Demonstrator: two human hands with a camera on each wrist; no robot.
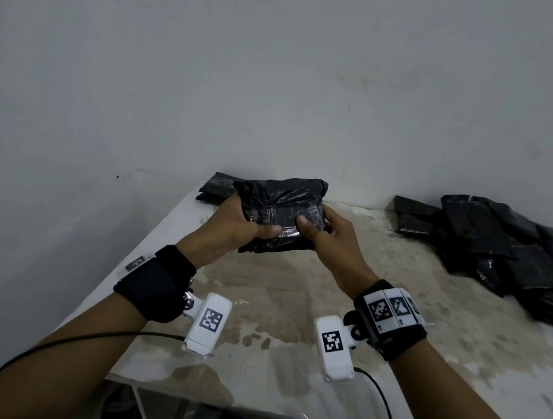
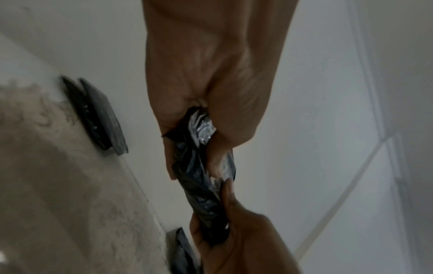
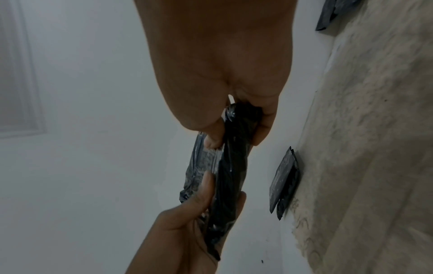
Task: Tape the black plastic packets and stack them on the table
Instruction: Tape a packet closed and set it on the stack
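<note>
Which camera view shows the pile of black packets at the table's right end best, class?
The head view: the pile of black packets lies in full sight at the table's far right. The right wrist view catches only a dark corner at its top edge, and the left wrist view a blurred packet near its bottom edge.

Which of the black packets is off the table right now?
The black packet gripped by the left hand and right hand; the far-edge packet and right-hand pile lie on the table.

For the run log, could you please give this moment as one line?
left hand: grips black plastic packet | right hand: grips it | packet: above table
</note>
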